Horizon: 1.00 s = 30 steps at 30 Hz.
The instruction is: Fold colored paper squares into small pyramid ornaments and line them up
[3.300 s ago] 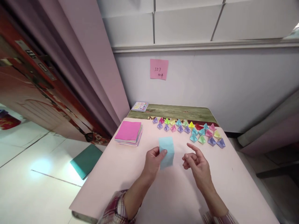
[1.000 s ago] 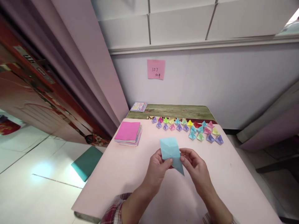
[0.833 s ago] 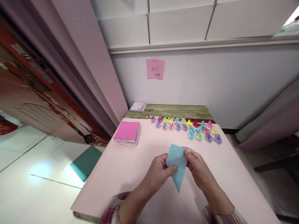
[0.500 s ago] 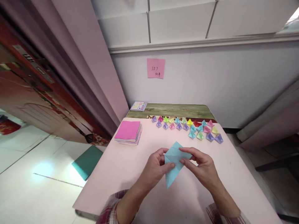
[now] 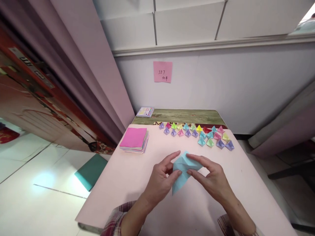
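Note:
A creased sheet of light blue origami paper (image 5: 182, 167) is held up over the near half of the table, partly folded, with one pointed corner hanging down. My left hand (image 5: 164, 175) pinches its left side, thumb on the near face and index finger raised off the edge. On the right side, my right hand (image 5: 208, 170) grips the paper between thumb and fingers, its index finger along the upper edge. The fingers behind the sheet are partly hidden.
Rows of small folded paper shapes (image 5: 201, 141) in many colours stand toward the back right of the pink-white tabletop (image 5: 103, 196). A stack of square paper (image 5: 133, 137), magenta on top, lies at the left. Behind it is a small printed packet (image 5: 145, 112). A pink note (image 5: 162, 72) hangs on the wall.
The blue paper has bent inward along its creases, and its upper part now buckles. My left index finger has lifted away from the edge. The view has shifted slightly.

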### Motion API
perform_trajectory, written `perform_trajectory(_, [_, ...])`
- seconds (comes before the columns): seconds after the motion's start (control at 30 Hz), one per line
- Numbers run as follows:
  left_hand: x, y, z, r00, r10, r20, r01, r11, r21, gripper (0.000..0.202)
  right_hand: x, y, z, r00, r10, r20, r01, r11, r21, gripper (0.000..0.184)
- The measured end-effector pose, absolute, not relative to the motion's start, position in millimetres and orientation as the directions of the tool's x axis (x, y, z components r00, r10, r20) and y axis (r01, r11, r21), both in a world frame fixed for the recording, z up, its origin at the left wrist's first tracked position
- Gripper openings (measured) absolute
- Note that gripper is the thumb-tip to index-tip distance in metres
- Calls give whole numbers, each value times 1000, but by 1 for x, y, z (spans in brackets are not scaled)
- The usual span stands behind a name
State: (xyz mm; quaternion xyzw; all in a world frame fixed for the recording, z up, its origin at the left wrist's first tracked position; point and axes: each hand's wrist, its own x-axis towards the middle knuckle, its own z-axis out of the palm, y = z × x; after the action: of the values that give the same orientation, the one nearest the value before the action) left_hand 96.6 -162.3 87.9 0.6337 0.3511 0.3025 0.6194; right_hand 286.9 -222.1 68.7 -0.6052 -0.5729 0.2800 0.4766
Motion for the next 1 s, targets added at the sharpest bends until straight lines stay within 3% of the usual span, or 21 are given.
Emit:
perform_trajectory(0.33, [96,-164,88,605,796,-27,34,8,999,67,280,-222,75,196,970,143,260,90,-961,31])
perform_trajectory(0.53, [98,-164,85,614,789,13,19,-31,999,43,281,-221,69,199,979,50,146,21,-989,41])
perform_trajectory(0.7, [98,-160,82,567,824,12,55,-53,997,41,283,-222,68,200,980,-3,101,-24,-995,43])
perform_trajectory(0.8, [97,-159,81,543,840,-9,81,-42,996,40,283,-221,67,225,974,35,191,-9,-982,35])
perform_trajectory(1.0, [100,-158,79,495,868,-40,184,-60,981,19,282,-216,69,262,926,271,510,106,-854,14])
